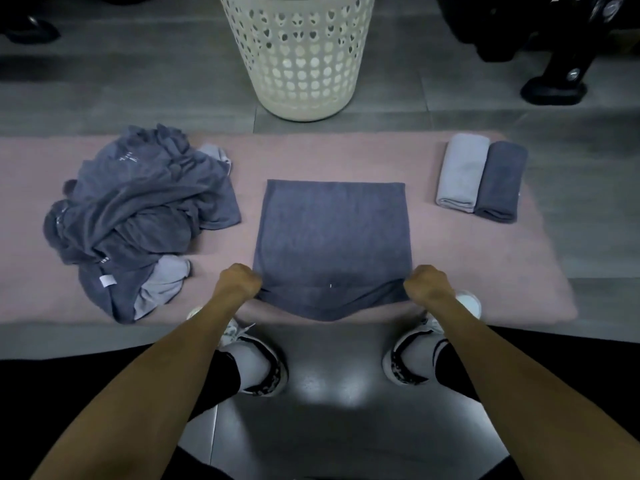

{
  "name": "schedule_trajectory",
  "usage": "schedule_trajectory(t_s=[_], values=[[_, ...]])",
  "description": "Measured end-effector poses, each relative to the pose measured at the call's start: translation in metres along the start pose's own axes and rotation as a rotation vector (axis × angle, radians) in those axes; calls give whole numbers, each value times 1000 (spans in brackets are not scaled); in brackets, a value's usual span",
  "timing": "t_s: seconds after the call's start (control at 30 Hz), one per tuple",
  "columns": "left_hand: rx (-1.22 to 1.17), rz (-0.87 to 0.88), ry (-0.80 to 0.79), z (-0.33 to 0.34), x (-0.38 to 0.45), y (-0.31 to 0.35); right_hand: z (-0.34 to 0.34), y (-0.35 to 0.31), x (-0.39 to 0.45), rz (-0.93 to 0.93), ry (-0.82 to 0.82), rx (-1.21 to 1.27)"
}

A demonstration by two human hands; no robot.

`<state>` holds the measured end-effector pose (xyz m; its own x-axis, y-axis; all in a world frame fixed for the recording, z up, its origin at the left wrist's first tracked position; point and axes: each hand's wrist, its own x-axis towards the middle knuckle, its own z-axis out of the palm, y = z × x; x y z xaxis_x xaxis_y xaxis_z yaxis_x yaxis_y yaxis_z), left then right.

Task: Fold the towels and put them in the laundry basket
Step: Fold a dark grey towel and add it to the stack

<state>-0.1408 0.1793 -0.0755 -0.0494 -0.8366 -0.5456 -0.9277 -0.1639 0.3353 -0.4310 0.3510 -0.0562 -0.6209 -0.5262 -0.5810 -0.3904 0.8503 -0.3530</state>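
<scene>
Pink mat on grey floor. Flat dark grey terry towel pinched at near corners by left hand and right hand (fold underway). Next judged: near edge carried forward to far edge. White perforated plastic laundry basket beyond hands.

The floor is grey tile, its seams faint in dim light; a dusty pink mat lies across it, running far out to both sides of the fingers; beyond them, top right, stands a black machine base with bolts showing; top left sits a dark shape I cannot make out; nearer than the fingers, a glossy grey surface catches a soft glare.
</scene>
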Motion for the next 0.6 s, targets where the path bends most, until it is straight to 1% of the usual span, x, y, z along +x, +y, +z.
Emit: schedule_trajectory(t_s=[0.13, 0.27, 0.37, 0.47, 0.57, 0.6], values=[[-4, 61, 79, 16, 6, 0, 9, 16, 11, -124, 75, -38], [-133, 44, 161, 21, 27, 16, 7, 18, 32, -137, 136, -22], [-199, 51, 186, 18, 53, 38, -1, 2, 58, -168, 197, -10], [-282, 99, 196, 13, 78, 65, -13, -26, 89, -158, 240, 13], [-367, 140, 261, 10, 104, 92, -25, -51, 119, -145, 276, 30], [-363, 150, 274, 11, 114, 97, -27, -57, 129, -146, 275, 27]])
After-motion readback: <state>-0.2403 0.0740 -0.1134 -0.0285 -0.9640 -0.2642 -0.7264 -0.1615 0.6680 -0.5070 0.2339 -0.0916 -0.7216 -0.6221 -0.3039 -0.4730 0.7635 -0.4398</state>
